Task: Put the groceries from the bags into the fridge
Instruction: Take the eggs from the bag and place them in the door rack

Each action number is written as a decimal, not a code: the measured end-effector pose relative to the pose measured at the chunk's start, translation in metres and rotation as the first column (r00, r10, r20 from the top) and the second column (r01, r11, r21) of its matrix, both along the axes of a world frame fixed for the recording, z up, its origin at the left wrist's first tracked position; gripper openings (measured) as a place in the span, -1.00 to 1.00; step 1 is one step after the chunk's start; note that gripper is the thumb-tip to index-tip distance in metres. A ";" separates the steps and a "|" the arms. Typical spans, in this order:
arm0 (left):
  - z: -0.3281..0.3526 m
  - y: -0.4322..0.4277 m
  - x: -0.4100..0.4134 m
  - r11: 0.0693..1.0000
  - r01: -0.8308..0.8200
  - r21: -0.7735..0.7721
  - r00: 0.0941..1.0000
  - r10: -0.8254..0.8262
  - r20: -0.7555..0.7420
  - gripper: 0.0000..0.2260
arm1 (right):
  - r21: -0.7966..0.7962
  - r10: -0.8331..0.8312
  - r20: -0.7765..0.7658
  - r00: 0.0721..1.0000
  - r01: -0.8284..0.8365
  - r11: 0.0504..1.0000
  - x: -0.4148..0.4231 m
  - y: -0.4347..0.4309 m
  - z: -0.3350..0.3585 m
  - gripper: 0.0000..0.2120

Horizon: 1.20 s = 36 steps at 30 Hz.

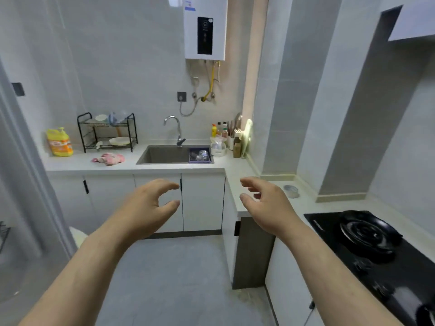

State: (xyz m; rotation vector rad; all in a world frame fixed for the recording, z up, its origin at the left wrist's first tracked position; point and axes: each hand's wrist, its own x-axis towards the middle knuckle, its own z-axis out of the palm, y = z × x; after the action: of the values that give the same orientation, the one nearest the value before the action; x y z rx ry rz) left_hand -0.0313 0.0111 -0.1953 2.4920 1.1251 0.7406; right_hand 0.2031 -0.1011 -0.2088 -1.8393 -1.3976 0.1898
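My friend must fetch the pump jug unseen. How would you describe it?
Start at the sink in the back counter and go left past the black dish rack. The jug stands at the counter's left end: big, yellow, orange-labelled, unlike the pink cloth nearby.

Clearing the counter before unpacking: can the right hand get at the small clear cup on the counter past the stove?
Probably yes. The right hand holds nothing, its fingers loosely open, and the cup stands alone on the counter just beyond it. Nothing lies between them.
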 end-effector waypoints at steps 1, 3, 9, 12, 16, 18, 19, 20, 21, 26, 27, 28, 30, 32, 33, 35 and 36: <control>-0.003 0.000 0.016 0.999 0.030 -0.024 0.999 -0.029 0.023 -0.65 | -0.001 -0.040 -0.011 0.999 0.040 0.999 0.014 -0.006 -0.003 -0.60; -0.010 -0.002 0.049 0.993 0.086 -0.077 0.995 -0.081 0.063 -0.67 | -0.005 -0.103 -0.045 0.994 0.103 0.995 0.043 -0.019 -0.009 -0.61; -0.026 -0.006 0.139 0.963 0.208 -0.169 0.976 -0.193 0.101 -0.70 | -0.043 -0.244 -0.200 0.949 0.240 0.970 0.117 -0.058 -0.037 -0.62; -0.028 -0.014 0.185 0.945 0.266 -0.192 0.964 -0.254 0.083 -0.70 | -0.072 -0.314 -0.212 0.925 0.306 0.949 0.157 -0.082 -0.048 -0.63; -0.032 -0.022 0.243 0.913 0.361 -0.189 0.932 -0.349 0.093 -0.71 | -0.063 -0.383 -0.231 0.894 0.379 0.923 0.194 -0.114 -0.050 -0.67; -0.035 -0.028 0.275 0.884 0.427 -0.189 0.904 -0.414 0.105 -0.73 | -0.059 -0.420 -0.258 0.870 0.420 0.906 0.208 -0.132 -0.049 -0.69; -0.037 -0.034 0.292 0.863 0.466 -0.192 0.885 -0.455 0.105 -0.73 | -0.057 -0.445 -0.263 0.856 0.447 0.893 0.214 -0.144 -0.050 -0.70; -0.038 -0.041 0.308 0.839 0.509 -0.191 0.861 -0.499 0.102 -0.73 | -0.059 -0.476 -0.266 0.838 0.479 0.876 0.219 -0.156 -0.051 -0.72; -0.039 -0.048 0.324 0.812 0.552 -0.190 0.833 -0.543 0.104 -0.73 | -0.062 -0.509 -0.271 0.817 0.512 0.856 0.223 -0.169 -0.052 -0.73; -0.039 -0.085 0.396 0.634 0.744 -0.210 0.665 -0.734 0.139 -0.78 | -0.046 -0.696 -0.307 0.649 0.720 0.693 0.234 -0.233 -0.059 -0.75; -0.042 -0.093 0.408 0.591 0.775 -0.226 0.626 -0.766 0.143 -0.78 | -0.051 -0.731 -0.310 0.607 0.758 0.651 0.232 -0.245 -0.061 -0.75; -0.044 -0.101 0.419 0.544 0.804 -0.241 0.585 -0.798 0.148 -0.77 | -0.065 -0.768 -0.311 0.559 0.794 0.604 0.229 -0.257 -0.063 -0.75; -0.048 -0.115 0.438 0.454 0.848 -0.275 0.507 -0.846 0.166 -0.75 | -0.095 -0.832 -0.318 0.454 0.859 0.504 0.220 -0.277 -0.066 -0.74; -0.054 -0.126 0.452 0.353 0.882 -0.312 0.418 -0.892 0.173 -0.74 | -0.097 -0.881 -0.329 0.341 0.916 0.390 0.210 -0.293 -0.069 -0.73; -0.058 -0.130 0.456 0.318 0.892 -0.321 0.387 -0.904 0.179 -0.73 | -0.097 -0.895 -0.333 0.297 0.933 0.346 0.203 -0.299 -0.070 -0.73; -0.067 -0.132 0.462 0.259 0.900 -0.351 0.344 -0.916 0.205 -0.72 | -0.112 -0.918 -0.324 0.228 0.955 0.276 0.189 -0.308 -0.073 -0.72; -0.073 -0.134 0.464 0.218 0.905 -0.365 0.310 -0.926 0.216 -0.73 | -0.124 -0.932 -0.315 0.178 0.966 0.227 0.182 -0.313 -0.077 -0.72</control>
State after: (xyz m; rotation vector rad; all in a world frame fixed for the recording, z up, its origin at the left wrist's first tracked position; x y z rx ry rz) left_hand 0.4330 -0.1229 -0.2686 2.1793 -0.3575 0.0142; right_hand 0.3848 -0.4141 -0.2857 -2.1124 0.2174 -0.2440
